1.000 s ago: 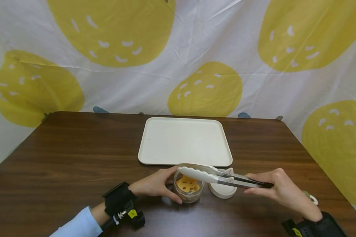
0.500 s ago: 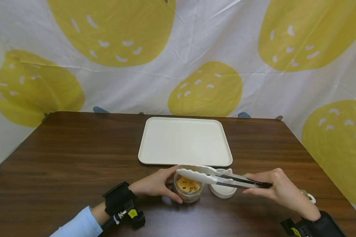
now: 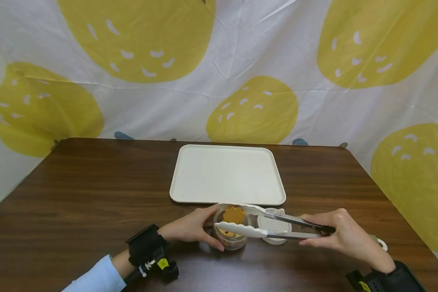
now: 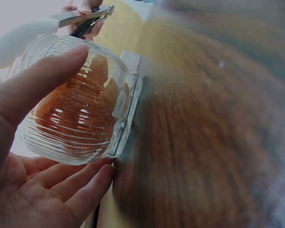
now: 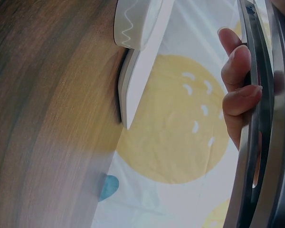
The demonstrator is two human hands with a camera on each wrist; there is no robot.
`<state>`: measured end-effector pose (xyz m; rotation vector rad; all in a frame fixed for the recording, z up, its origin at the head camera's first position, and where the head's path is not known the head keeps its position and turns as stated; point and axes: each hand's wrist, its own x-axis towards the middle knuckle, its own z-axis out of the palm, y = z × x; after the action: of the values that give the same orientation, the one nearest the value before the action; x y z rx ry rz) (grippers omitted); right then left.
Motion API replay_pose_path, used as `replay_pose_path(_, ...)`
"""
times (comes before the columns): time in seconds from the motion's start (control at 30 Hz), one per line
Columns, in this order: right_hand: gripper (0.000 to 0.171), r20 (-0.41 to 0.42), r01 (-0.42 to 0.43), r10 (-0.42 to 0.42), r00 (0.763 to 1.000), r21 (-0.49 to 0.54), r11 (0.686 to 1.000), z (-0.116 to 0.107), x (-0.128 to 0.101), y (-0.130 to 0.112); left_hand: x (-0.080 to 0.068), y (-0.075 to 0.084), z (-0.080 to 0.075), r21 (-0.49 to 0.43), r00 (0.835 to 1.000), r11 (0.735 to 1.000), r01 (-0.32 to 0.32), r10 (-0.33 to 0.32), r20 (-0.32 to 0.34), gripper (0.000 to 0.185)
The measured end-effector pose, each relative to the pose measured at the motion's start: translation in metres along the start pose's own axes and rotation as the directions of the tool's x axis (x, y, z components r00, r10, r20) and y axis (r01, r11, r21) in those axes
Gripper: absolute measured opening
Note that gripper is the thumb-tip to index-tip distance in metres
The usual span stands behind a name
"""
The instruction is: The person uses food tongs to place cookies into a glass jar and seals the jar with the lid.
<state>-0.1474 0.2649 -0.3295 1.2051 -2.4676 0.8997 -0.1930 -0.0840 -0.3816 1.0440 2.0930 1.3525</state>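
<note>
My left hand [image 3: 203, 228] grips a small ribbed glass jar [image 3: 230, 239] of orange-brown cookies on the brown table; in the left wrist view my fingers [image 4: 35, 88] wrap the jar [image 4: 80, 114]. My right hand [image 3: 311, 230] holds metal tongs [image 3: 248, 232] with white tips by their handle end. The tongs' arms are spread over the jar's mouth. A round cookie [image 3: 234, 213] sits between the tips; whether they pinch it is unclear. In the right wrist view my fingers [image 5: 235, 95] curl round the tongs' metal arms [image 5: 256, 142].
A white jar lid [image 3: 273, 227] lies on the table just right of the jar, under the tongs. A cream rectangular tray [image 3: 190, 178] sits right behind the jar. A white cloth with yellow shapes hangs behind the table [image 3: 76, 190].
The tongs, nearly closed above the jar before, have spread apart and dipped to the jar's mouth. A cookie now shows between their tips. My left hand has stayed on the jar.
</note>
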Motion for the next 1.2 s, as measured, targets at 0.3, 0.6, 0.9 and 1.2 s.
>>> replay_pose_path(0.3,0.042,0.006,-0.008,0.008,1.000,0.045,0.999,-0.001,-0.003,0.001,0.000,-0.001,0.000,-0.067,1.000,0.998,-0.017,0.018,0.019,0.078)
replay_pose_path(0.6,0.045,-0.024,0.022,-0.020,1.000,0.072,0.997,-0.006,-0.005,0.002,0.000,0.000,0.000,0.027,1.000,1.000,-0.005,0.005,-0.006,0.075)
replay_pose_path(0.9,0.042,-0.043,0.013,-0.010,0.999,0.061,0.998,-0.010,-0.005,-0.001,0.000,0.001,0.001,0.030,1.000,0.999,-0.011,0.012,-0.015,0.070)
replay_pose_path(1.2,0.042,-0.029,0.031,-0.029,0.999,0.083,0.996,-0.009,-0.005,-0.001,0.000,-0.001,0.000,0.044,1.000,0.999,-0.010,0.010,-0.006,0.067)
